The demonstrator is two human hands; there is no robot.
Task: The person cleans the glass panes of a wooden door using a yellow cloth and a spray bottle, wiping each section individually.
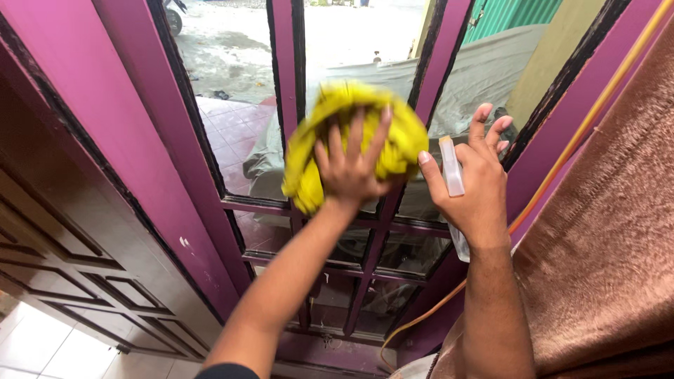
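Cloth [351,133], yellow and bunched, is pressed flat against the glass of the purple window frame [284,77] under the left hand [351,168], whose fingers are spread wide over it; the cloth bulges out above and to the left of the hand. Left of the window frame stands a dark brown panelled door [63,260]. Just right of the cloth, the right hand [474,179] is closed around a white spray bottle [451,168], fingertips lifted toward the glass. Right of the window frame hangs a brown curtain [611,231], with an orange cord [554,168] running down beside it.
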